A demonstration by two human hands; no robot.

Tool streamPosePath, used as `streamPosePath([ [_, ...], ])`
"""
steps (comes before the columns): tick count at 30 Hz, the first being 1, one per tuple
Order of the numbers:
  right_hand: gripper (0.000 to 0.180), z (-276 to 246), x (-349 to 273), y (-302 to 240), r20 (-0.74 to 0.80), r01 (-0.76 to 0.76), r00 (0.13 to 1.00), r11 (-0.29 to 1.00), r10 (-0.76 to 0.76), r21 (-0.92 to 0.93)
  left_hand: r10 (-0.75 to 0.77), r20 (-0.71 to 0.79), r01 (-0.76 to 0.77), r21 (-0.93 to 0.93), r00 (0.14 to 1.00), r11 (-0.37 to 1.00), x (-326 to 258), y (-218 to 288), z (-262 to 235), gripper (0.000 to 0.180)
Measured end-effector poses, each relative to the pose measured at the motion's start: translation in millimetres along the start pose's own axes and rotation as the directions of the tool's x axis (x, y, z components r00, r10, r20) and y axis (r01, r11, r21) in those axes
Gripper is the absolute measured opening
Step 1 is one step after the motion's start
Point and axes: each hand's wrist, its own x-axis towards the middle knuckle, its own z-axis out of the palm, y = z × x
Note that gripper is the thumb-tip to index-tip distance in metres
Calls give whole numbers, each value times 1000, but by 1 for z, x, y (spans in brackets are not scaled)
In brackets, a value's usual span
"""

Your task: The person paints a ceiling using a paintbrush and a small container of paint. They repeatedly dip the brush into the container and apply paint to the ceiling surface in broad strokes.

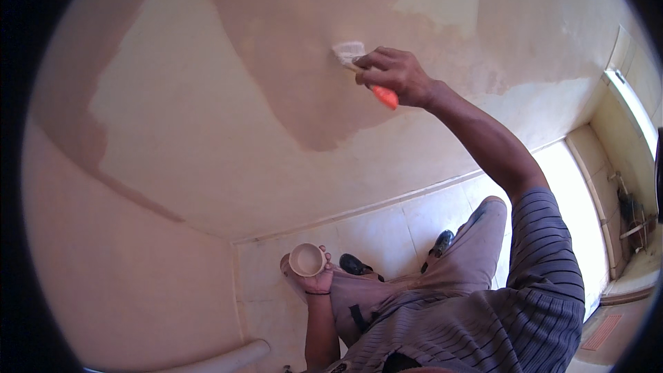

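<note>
Your brush (349,52) is up against or just off the wall (186,173), in the upper middle of your view, its pale bristles pointing up and left over a darker, pinkish-brown patch (290,55); whether the tips touch the surface, you can't tell from here. Your right hand (400,76) grasps the brush near its neck, the fingers bent round it, and the orange handle (385,97) pokes out below your palm. The patch has an uneven edge, with lighter wall to its left, below it and at its upper right. Down by your left knee, your left hand (320,282) grips a small round cup (293,266) — fingers curled round its right side, open mouth facing up toward you — and a dark band (318,293) circles that wrist. Your knees are bent and spread in light trousers (463,242), your shirt (545,235) is dark-striped, and two dark shoes (356,263) show on the pale tiled floor (376,235). At lower left, a pale tube (231,359) lies near the foot of the adjoining wall (138,255); off to your right, the floor turns glaring white.
</note>
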Motion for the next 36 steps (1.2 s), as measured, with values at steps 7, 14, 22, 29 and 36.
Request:
streamPosePath([
  [7, 10, -49, 19, 78, -538, -322, 696, 876, 476, 358, 1, 47, 3, -80, 999, 997, -1, 1, -5, 79],
  [14, 30, 34, 13, 13, -124, 90, 984, 955, -129, -281, -5, 107, 16, -110, 994, 994, 2, 2, -8, 78],
  [22, 16, 44, 51, 20, -144, -22, 987, 937, 77, 348, 32, 126, -12, -154, 992, 988, 1, -2, -23, 72],
  [29, 27, 9, 80, 16, -262, 55, 955, 954, -136, -295, 75, 148, -51, -161, 986, 986, 1, 2, -13, 73],
  [36, 28, 66, 47, -42, 132, 41, 989, 972, -73, 230, 79, 141, -56, -156, 987, 986, -3, 4, -20, 74],
])
